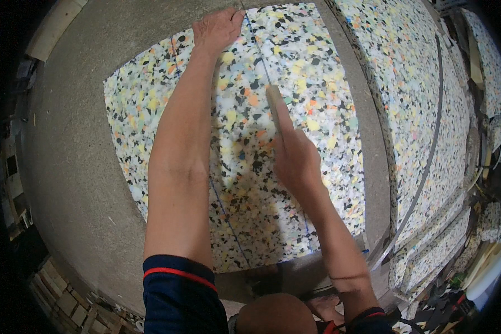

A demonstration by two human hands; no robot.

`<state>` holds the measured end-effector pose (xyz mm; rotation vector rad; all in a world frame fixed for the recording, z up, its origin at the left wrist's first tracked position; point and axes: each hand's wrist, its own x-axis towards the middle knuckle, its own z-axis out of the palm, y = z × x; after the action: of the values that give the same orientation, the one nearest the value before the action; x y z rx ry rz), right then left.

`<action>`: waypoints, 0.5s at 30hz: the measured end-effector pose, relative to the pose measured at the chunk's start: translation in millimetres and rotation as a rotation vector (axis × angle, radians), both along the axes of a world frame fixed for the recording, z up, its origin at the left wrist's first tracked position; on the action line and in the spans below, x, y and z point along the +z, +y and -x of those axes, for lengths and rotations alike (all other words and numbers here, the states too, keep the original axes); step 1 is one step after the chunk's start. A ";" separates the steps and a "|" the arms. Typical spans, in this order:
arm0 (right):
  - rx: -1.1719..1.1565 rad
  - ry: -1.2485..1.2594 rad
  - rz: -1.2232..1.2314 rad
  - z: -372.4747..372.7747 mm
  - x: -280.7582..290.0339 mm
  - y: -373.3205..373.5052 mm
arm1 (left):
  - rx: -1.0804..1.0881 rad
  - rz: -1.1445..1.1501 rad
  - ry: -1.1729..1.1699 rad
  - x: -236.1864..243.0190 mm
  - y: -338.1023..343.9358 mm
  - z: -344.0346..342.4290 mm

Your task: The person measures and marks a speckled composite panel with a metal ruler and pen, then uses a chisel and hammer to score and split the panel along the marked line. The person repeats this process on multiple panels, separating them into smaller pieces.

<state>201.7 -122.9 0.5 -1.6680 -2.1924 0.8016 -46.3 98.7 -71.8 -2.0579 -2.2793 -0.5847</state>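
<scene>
The speckled foam sheet (317, 67) lies flat on the grey floor (78, 150), its left edge facing a wide bare stretch and its right edge parted by a narrow strip from larger speckled foam sheets (412, 100). At the far edge the left hand (220, 29) rests palm down, thumb close to the blade; whether its fingers curl round the edge I cannot tell. The right hand (299, 161) is closed around the handle of a knife (273, 94), whose long thin blade reaches over the sheet to that far edge. The floor looks rough; a pale board (54, 25) sits at upper left, wood pieces (64, 303) at lower left
</scene>
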 end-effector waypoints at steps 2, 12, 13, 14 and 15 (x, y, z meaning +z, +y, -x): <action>0.032 -0.010 -0.186 10.9 -11.2 18.4 | -0.006 -0.056 -0.025 -3.0 -2.3 3.0; 0.026 -0.076 -0.209 -2.2 -7.8 -13.7 | 0.004 0.010 -0.068 -6.7 0.1 3.2; 0.018 -0.062 -0.190 -4.8 -6.7 -16.3 | 0.019 -0.001 -0.052 -7.4 -0.2 4.6; 0.011 -0.049 -0.171 -7.4 -5.8 -18.9 | 0.034 -0.011 -0.036 -8.2 -0.9 6.1; -0.002 -0.034 -0.149 -9.3 -3.1 -16.6 | 0.045 -0.023 -0.022 -6.8 -0.8 4.3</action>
<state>211.0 -139.5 -2.6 -1.6223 -2.2136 0.5976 -50.7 97.9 -78.6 -1.9940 -2.3132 -0.6316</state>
